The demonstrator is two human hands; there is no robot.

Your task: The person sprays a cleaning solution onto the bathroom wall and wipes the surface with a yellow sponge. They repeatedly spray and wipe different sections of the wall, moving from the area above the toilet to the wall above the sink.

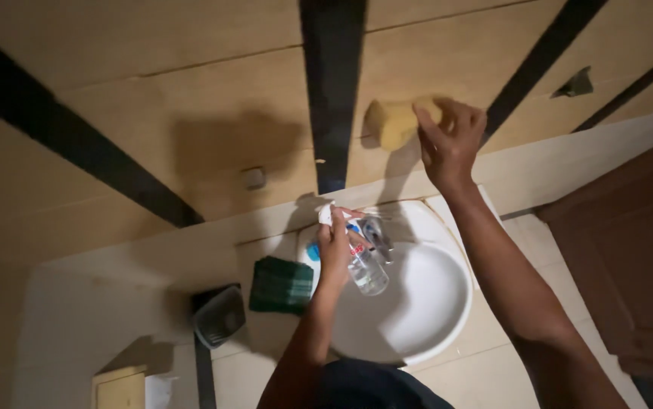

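Note:
My right hand [447, 140] is raised against the tan wall tiles and presses a yellow sponge [392, 121] onto them. Lower down, my left hand [335, 246] grips a clear spray bottle [364, 266] with a white trigger head, held over the left rim of the white round sink [425, 318]. The chrome tap [377, 231] sits just right of the bottle, partly hidden by it.
A green folded cloth [281, 284] lies on the counter left of the sink. A dark small basket [219, 316] sits further left. Black vertical strips [332, 91] run down the wall. A brown wooden door [629, 257] stands at right.

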